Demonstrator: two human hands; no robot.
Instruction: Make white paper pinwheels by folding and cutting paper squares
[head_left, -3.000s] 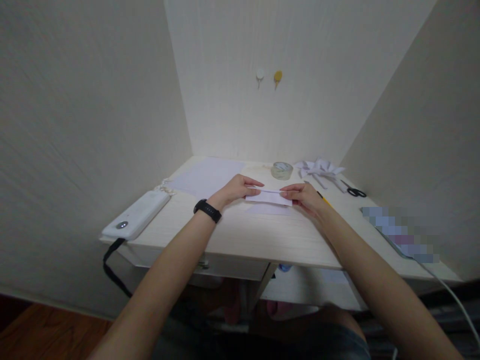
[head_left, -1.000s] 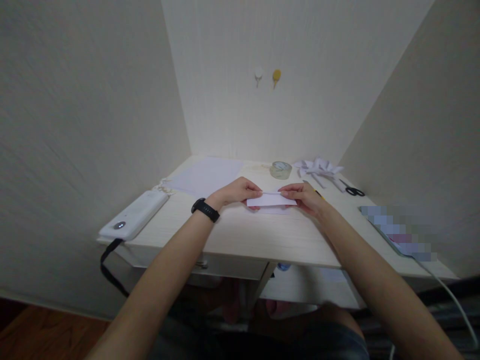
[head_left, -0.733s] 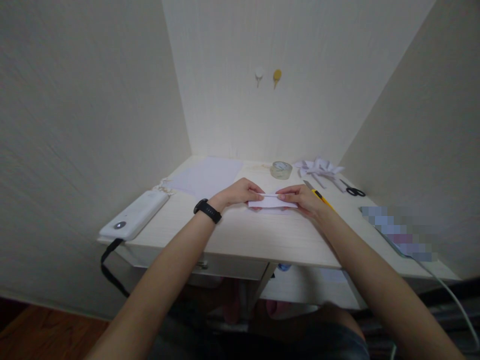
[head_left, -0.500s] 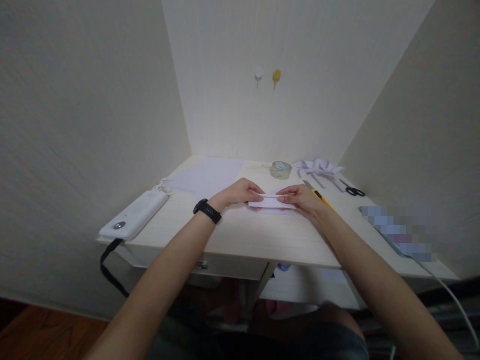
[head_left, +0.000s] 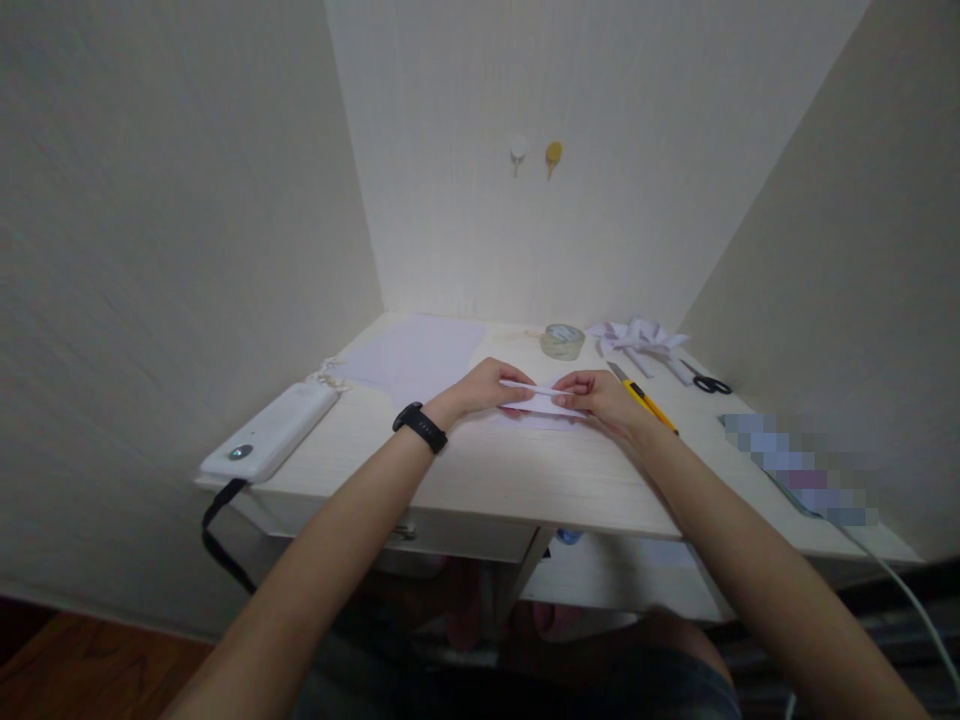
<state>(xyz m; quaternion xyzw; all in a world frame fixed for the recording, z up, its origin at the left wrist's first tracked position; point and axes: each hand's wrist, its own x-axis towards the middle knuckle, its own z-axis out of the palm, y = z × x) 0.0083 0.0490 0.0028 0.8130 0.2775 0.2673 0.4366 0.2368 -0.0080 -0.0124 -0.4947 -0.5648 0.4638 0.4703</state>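
Note:
A strip of folded white paper (head_left: 541,401) is held between my two hands, just above the desk. My left hand (head_left: 491,386), with a black watch on the wrist, pinches its left end between thumb and fingers. The right end is gripped the same way by my right hand (head_left: 598,395). Below the strip, another piece of white paper (head_left: 559,423) lies on the desk, partly covered. A yellow utility knife (head_left: 649,402) with its blade out rests just right of my right hand.
White paper sheets (head_left: 420,350) lie at the back left of the desk (head_left: 450,478). Behind my hands stand a roll of clear tape (head_left: 562,342) and a folded-paper pinwheel (head_left: 637,337). Scissors (head_left: 709,383) and a blurred-out device (head_left: 795,465) are at right, a white case (head_left: 274,432) at left.
The paper strip has tilted slightly, its right end now lower. My right hand has shifted a little, and more of the utility knife shows.

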